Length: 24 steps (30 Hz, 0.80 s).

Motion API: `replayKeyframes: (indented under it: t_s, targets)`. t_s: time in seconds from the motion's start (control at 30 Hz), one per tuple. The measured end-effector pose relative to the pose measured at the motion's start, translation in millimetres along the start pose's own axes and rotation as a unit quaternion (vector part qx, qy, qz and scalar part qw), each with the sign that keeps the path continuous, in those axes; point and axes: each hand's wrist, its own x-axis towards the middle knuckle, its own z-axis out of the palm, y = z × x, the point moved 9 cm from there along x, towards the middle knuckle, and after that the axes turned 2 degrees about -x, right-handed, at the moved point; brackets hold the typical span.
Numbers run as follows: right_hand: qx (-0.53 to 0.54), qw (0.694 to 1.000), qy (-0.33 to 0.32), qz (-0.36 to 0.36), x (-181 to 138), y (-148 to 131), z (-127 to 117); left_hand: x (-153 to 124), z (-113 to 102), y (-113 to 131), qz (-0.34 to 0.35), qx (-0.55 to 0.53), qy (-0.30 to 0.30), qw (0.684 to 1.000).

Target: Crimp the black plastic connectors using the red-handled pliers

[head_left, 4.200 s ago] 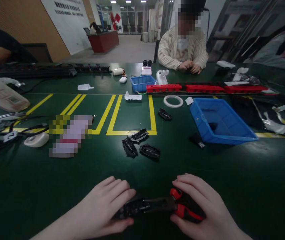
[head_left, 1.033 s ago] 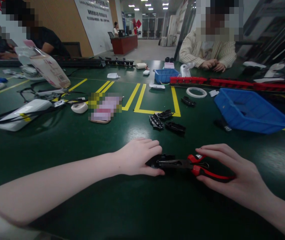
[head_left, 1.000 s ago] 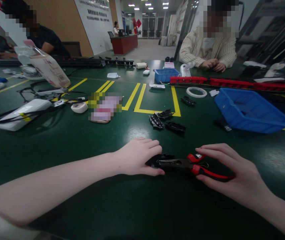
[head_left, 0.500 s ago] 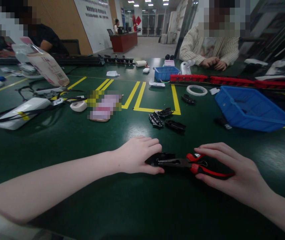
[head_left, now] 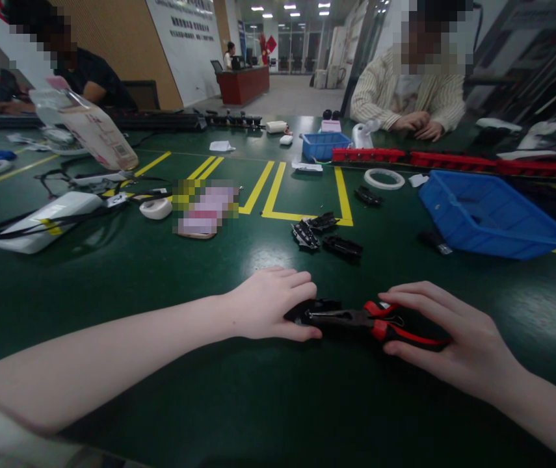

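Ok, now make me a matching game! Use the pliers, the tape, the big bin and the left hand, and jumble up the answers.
Things:
1. pliers
2. tape
3. big bin
4. left hand

Clues:
A. blue, over on the right side of the picture
B. holding a black part
C. a white ring on the table
D. red handles, held in the right hand

Right pairs: 1-D, 2-C, 3-A, 4-B.
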Motion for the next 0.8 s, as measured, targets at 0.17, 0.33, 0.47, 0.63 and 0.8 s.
replayKeyframes:
  t_s: [0.17, 0.33, 0.47, 0.63, 0.8]
  targets:
    - [-0.013, 1.0, 0.007, 0.002, 0, 2, -2, 1, 0, 1, 0.0, 0.0, -0.002, 1.0]
    - [-0.019, 1.0, 0.01, -0.004, 0, 1, -3, 1, 1, 1, -0.004, -0.003, -0.008, 1.0]
    - [-0.025, 0.999, 0.01, -0.025, 1, -4, -2, 2, 1, 1, 0.004, 0.003, -0.002, 1.0]
    - [-0.034, 0.998, 0.005, -0.048, 3, -10, 2, 2, 2, 2, 0.011, 0.016, 0.0, 1.0]
    - [-0.039, 0.998, -0.008, -0.057, 4, -7, 2, 2, 1, 3, 0.014, 0.017, 0.0, 1.0]
